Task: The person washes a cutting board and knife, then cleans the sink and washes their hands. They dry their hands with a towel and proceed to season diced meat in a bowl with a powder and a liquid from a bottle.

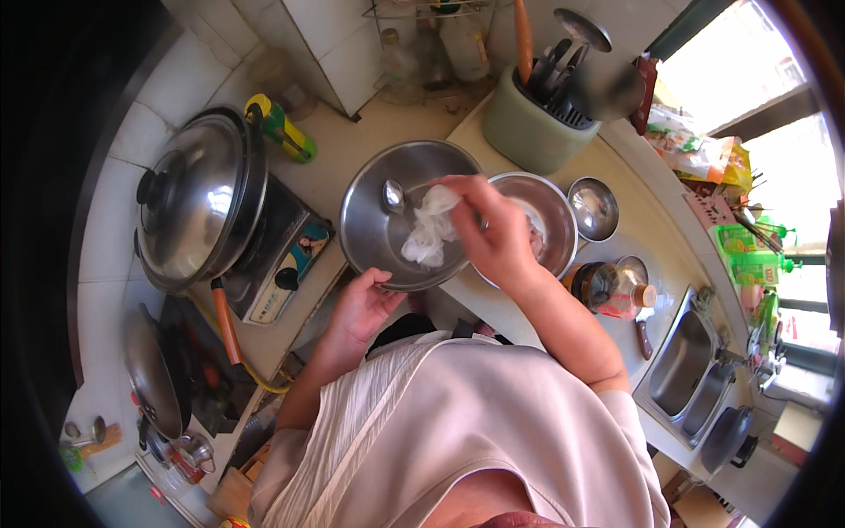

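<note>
A wide stainless steel basin point(363, 204) rests on the counter before me. My left hand point(363, 303) grips its near rim, thumb over the edge and fingers below. Above the basin, my right hand point(492, 228) pinches a crumpled, translucent white plastic film or bag point(429, 231) that hangs down toward the bottom. A metal spoon point(393, 196) lies inside, against the far left of the basin. Beside it on the right is a smaller steel bowl point(561, 204), partly covered by my right hand and forearm; some pinkish food, seemingly raw meat point(535, 239), shows in it.
On the left, a lidded wok point(198, 198) sits on a portable gas stove point(290, 270), its wooden handle point(226, 320) pointing toward me. Right of the bowls are a small steel bowl point(593, 208), a bottle point(614, 290), a knife point(643, 336) and the sink point(680, 356). A utensil holder point(528, 132) stands behind.
</note>
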`<action>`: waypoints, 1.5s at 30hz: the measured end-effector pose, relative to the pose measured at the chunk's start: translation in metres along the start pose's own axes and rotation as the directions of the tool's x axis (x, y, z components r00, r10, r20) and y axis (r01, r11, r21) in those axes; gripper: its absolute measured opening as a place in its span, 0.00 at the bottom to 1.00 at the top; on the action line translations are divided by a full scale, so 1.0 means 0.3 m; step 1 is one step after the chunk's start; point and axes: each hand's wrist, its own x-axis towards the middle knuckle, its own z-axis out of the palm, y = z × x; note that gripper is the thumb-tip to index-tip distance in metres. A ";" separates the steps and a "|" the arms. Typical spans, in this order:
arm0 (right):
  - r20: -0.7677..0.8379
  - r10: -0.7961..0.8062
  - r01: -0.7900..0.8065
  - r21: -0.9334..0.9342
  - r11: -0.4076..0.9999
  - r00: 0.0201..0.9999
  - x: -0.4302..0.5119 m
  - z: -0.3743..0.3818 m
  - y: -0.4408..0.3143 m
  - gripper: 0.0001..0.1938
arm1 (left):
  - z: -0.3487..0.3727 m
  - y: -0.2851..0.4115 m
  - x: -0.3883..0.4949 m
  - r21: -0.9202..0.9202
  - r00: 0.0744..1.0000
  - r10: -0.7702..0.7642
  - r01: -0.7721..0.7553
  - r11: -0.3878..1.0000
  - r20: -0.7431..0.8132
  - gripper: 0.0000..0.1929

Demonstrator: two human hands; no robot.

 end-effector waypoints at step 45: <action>-0.326 0.529 -0.364 0.449 0.816 0.783 -0.415 -0.183 -0.063 0.05 | -0.235 0.315 0.643 -0.110 0.931 0.326 -0.346 0.932 -0.164 0.08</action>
